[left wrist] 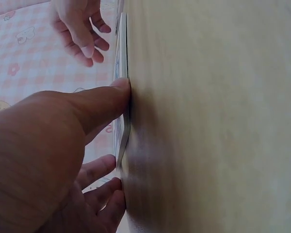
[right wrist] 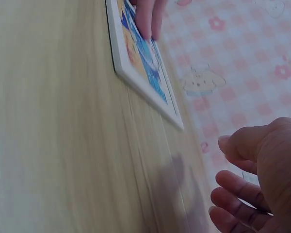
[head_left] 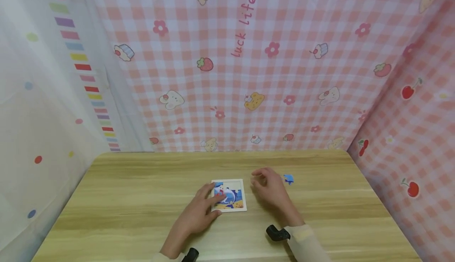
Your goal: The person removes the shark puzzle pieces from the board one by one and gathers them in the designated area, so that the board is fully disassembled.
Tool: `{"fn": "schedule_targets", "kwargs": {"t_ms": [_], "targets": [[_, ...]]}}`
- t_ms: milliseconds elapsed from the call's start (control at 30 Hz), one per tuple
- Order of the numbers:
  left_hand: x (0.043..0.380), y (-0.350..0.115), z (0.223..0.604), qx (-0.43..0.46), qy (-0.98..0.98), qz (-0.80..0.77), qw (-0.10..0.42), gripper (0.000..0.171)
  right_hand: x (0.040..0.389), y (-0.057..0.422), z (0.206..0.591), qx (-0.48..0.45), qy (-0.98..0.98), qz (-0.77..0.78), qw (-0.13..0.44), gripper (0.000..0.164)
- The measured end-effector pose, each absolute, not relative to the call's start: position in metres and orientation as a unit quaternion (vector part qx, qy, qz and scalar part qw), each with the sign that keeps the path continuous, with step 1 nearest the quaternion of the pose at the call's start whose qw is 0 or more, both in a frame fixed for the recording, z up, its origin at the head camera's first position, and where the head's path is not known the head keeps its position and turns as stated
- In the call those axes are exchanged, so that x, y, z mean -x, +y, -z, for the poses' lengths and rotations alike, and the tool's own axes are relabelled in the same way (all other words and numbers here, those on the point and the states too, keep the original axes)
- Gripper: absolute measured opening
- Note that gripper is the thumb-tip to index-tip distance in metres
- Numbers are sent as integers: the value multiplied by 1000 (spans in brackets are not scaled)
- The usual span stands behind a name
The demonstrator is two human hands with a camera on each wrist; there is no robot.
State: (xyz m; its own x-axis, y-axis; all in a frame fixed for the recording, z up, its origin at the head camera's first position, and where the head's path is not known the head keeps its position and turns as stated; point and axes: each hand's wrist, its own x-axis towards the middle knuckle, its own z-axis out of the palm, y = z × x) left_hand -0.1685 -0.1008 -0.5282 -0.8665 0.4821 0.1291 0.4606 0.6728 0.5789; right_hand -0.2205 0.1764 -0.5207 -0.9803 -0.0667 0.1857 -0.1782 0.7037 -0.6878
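Observation:
A small white-framed jigsaw puzzle (head_left: 234, 199) with a blue and yellow picture lies on the table, a pale bare patch at its far right. My left hand (head_left: 199, 212) rests on it: one finger touches the picture and the thumb (left wrist: 104, 99) lies along the frame's side. Right of the frame, my right hand (head_left: 271, 189) hovers apart from it, fingers loosely bent. Nothing shows between those fingers in the right wrist view, where the puzzle frame (right wrist: 140, 86) appears tilted by the camera angle. Blue puzzle pieces (head_left: 288, 179) lie just beyond the right hand.
The wooden table (head_left: 142, 199) stretches out on both sides of the puzzle. Behind it hangs a pink checked cloth (head_left: 234, 76), with more printed cloth at the left and right sides. Black wrist devices (head_left: 278, 233) sit near both sleeves.

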Motion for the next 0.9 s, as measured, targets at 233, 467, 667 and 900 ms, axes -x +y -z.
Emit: {"fn": "schedule_targets", "kwargs": {"t_ms": [233, 467, 667, 900], "targets": [[168, -101, 529, -257, 913, -316, 6, 47, 220, 155, 519, -81, -913, -398, 44, 19], [168, -100, 530, -239, 916, -320, 22, 46, 221, 136, 516, -140, -905, -399, 41, 20], [169, -99, 529, -234, 919, -316, 30, 45, 224, 123, 517, -165, -906, -389, 20, 18], [168, -96, 527, -235, 923, -305, 18, 44, 227, 111, 518, -185, -906, -380, 6, 14]]}}
